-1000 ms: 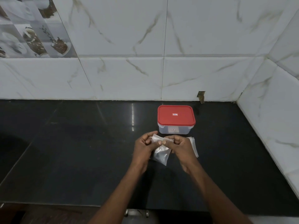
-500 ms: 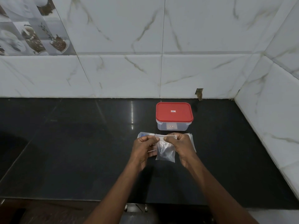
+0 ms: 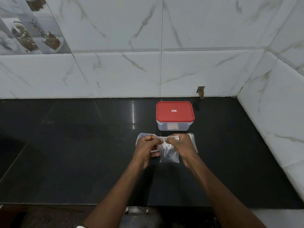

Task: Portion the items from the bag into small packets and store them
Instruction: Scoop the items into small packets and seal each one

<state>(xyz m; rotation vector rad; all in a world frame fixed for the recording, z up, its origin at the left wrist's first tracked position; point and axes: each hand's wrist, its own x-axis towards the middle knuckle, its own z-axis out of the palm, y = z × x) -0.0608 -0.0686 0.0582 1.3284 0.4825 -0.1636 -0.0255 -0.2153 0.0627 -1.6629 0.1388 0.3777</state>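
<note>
A black stone counter [image 3: 69, 153] runs to a white marble-tiled wall [image 3: 197, 46], and on it near the back stands a clear storage box [image 3: 174, 126] under a red lid [image 3: 175, 111]. Just in front of the box, above flat clear bags [image 3: 194, 142] lying on the counter, the left hand [image 3: 147, 149] and right hand [image 3: 182, 148] each pinch the top edge of a small clear packet [image 3: 169, 153], which hangs down between them.

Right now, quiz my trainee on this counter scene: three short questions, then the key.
1. True or false: the left grip and the right grip both pinch the top edge of the clear packet.
2. The container stands: A) beyond the packet, toward the wall; B) in the left grip; C) on top of the packet.
3. Fill in: the container's red lid is ___ (on/off).
Key: 1 true; 2 A; 3 on.
</note>
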